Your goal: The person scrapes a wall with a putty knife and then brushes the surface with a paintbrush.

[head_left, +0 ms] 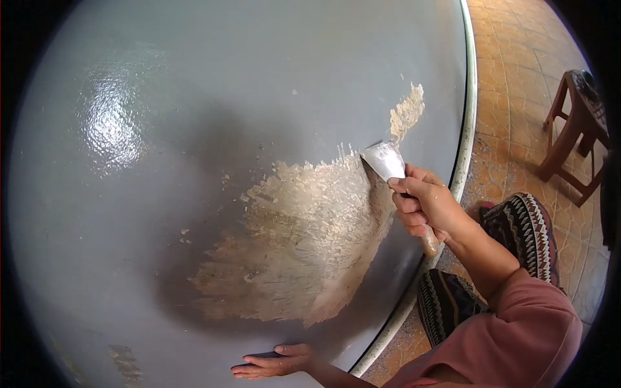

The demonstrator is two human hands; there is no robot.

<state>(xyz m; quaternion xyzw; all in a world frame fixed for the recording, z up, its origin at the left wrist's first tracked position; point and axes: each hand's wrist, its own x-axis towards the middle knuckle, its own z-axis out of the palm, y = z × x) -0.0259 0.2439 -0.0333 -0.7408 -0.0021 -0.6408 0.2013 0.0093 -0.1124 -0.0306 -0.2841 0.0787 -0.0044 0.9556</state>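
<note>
My right hand (424, 200) is wrapped round the handle of a paint scraper (384, 159). The scraper's metal blade meets the grey painted surface (213, 77) at the upper right edge of a large bare patch (310, 226), where the beige layer shows through. A smaller scraped patch (407, 111) lies just beyond the blade. Near the bottom of the view, my left hand (275, 363) rests on the grey surface with its fingers stretched out, holding nothing.
A pale rim (470, 97) borders the grey surface on the right. Past it, a brown plastic stool (576, 129) stands on the orange tiled floor (508, 64). Patterned cloth (533, 226) covers my legs beside the rim. Small paint flakes (185, 236) lie scattered on the surface.
</note>
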